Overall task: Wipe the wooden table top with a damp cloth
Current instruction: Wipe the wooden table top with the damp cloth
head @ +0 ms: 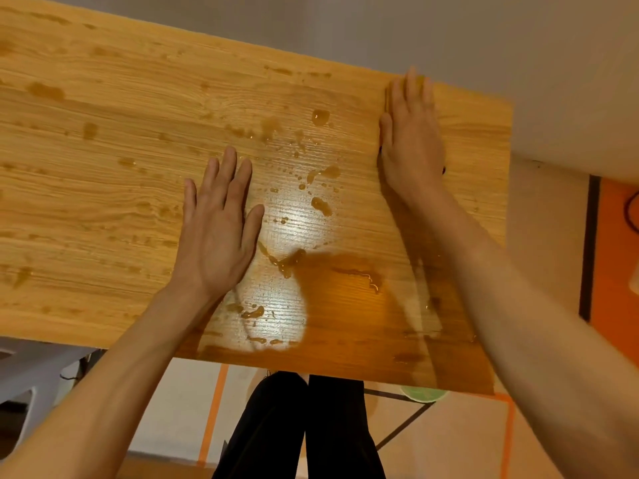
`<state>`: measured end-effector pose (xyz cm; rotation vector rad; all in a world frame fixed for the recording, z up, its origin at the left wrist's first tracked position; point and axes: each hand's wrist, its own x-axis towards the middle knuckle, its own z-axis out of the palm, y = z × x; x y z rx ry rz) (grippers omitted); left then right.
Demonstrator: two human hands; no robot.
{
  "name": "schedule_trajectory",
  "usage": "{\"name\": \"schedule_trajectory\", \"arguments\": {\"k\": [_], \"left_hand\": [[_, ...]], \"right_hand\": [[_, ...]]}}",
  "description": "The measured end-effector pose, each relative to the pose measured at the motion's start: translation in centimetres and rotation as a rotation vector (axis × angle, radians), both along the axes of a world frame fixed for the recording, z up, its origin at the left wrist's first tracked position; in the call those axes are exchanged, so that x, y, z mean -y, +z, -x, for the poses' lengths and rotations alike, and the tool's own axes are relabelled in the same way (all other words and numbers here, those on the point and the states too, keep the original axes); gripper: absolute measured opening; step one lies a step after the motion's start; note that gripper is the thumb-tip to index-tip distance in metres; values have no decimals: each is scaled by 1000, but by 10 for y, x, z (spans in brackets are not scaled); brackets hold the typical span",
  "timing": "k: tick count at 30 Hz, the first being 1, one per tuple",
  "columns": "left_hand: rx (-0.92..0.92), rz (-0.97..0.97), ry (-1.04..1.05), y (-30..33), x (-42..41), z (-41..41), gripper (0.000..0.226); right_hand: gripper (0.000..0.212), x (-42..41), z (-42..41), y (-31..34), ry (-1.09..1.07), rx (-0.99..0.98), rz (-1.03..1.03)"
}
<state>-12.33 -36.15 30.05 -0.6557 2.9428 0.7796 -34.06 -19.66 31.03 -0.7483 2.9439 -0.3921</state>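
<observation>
The wooden table top [103,140] fills most of the view, with water drops and small puddles [321,205] across its middle and a wet sheen near the front edge. My left hand [218,233] lies flat on the wood with its fingers spread and nothing in it. My right hand [409,140] is pressed flat near the far right corner, fingers stretched out and close together. Small dark bits show at both edges of its palm; I cannot tell whether a cloth lies under it. No cloth is plainly visible.
The table's right edge [505,188] and front edge [311,369] are close to my hands. A wet band [449,357] runs along the right side toward the front. Below are my dark trousers [304,430], a green round thing [423,394] and floor with orange tape.
</observation>
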Motion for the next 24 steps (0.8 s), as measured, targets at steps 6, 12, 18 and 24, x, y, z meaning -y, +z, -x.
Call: {"name": "schedule_trajectory", "arguments": {"k": [6, 12, 18, 24], "left_hand": [[6, -15, 8, 0, -4, -8, 58], [-8, 5, 1, 0, -1, -2, 58], [12, 35, -5, -5, -3, -8, 59], [19, 27, -23, -4, -1, -7, 64]], "right_hand": [[62, -44, -160, -13, 120, -66, -103], [50, -41, -45, -3, 84, 2, -38], [52, -44, -77, -11, -52, -54, -57], [52, -87, -120, -7, 201, 24, -168]]}}
